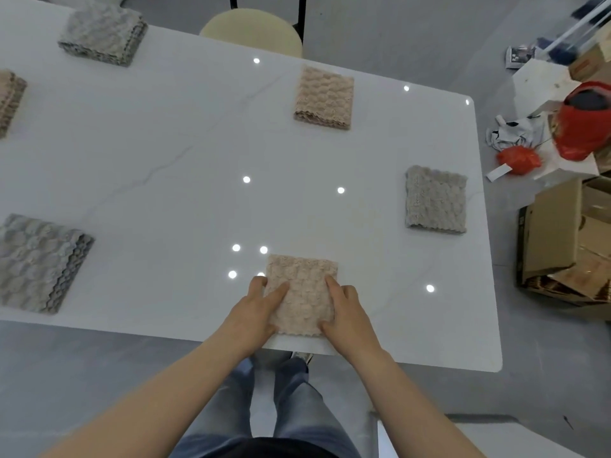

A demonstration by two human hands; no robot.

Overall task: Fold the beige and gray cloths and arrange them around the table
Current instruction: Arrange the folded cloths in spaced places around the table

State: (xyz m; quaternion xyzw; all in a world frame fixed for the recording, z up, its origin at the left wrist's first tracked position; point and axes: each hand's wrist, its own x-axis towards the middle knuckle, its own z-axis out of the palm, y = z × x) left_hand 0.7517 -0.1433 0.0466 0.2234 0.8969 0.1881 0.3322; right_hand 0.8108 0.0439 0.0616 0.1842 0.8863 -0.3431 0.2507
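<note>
A folded beige cloth (302, 292) lies at the near edge of the white table (172, 166). My left hand (259, 307) holds its left side, thumb on top. My right hand (347, 312) holds its right side the same way. Another folded beige cloth (324, 97) lies at the far side. A folded gray cloth (435, 199) sits near the right end. Two more folded gray cloths lie at the near left (39, 261) and far left (103, 34). A beige cloth (10, 100) shows partly at the left edge.
A cream stool (251, 33) stands at the table's far side. On the floor to the right are cardboard boxes (568, 239), red bags (585, 120) and scraps. My legs stand at the table's near edge.
</note>
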